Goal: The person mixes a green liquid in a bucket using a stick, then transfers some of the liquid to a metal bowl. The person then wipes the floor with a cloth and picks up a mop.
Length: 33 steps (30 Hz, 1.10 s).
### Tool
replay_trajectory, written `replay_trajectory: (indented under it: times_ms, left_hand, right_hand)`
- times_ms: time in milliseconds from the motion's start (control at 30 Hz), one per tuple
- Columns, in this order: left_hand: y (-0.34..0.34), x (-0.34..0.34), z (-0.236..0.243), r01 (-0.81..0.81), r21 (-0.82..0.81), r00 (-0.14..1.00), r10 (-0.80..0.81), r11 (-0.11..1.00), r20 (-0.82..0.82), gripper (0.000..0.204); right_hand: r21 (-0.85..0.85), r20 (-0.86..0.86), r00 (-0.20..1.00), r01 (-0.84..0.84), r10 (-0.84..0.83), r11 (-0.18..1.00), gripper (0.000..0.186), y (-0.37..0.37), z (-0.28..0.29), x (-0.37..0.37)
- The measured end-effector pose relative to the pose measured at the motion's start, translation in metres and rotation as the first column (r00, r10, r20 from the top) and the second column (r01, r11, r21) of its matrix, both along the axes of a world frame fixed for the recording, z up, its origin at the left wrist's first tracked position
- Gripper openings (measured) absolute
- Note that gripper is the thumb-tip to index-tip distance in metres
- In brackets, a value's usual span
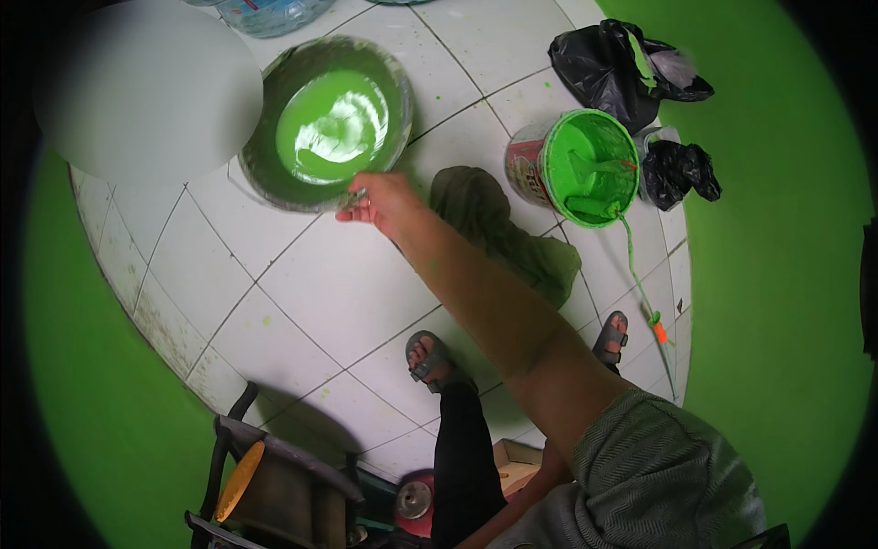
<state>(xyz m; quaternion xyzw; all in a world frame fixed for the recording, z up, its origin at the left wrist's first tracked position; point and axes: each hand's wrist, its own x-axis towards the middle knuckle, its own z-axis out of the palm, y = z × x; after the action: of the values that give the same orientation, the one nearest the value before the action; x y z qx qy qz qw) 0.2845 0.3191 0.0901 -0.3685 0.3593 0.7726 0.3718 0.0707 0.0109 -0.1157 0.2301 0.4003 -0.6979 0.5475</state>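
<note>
My right hand [386,203] pinches the near rim of a dark, paint-smeared basin [400,114], its arm stretching across from the lower right. Bright green paint [334,128] lies in the basin, with light glaring off its surface. Of my left arm only a bit of forearm [526,506] shows at the bottom; that hand is out of sight. Just right of my right hand, a crumpled olive cloth [489,215] is on the floor. Farther right stands a bucket [528,166], coated inside with green paint and holding a paint-covered tool [590,209].
Black plastic bags [599,73] lie by the green wall [759,238]. A long green-stained handle [629,247] with an orange part runs along the tiles. A dark chair-like frame [283,494] with an orange object [240,480] stands lower left. A blurred grey disc [151,91] covers the upper left.
</note>
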Motion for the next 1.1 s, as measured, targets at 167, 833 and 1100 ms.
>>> replay_trajectory:
  times_ms: [167,833,1100]
  left_hand:
    - [0.009,0.008,-0.003,0.029,-0.029,0.998,-0.03,0.999,-0.059,0.052]
    - [0.094,0.043,-0.007,0.637,-0.277,0.664,-0.695,0.719,-0.276,0.066]
    - [0.138,0.033,-0.02,0.694,-0.351,0.624,-0.769,0.628,-0.141,0.072]
  right_hand:
    - [0.011,-0.01,0.985,-0.171,0.171,0.985,0.04,0.036,-0.003,0.029]
    - [0.428,0.204,0.867,-0.497,0.455,0.755,0.06,0.461,0.162,0.042]
    - [0.602,0.147,0.988,-0.048,-0.052,0.797,0.049,0.67,0.3,0.0]
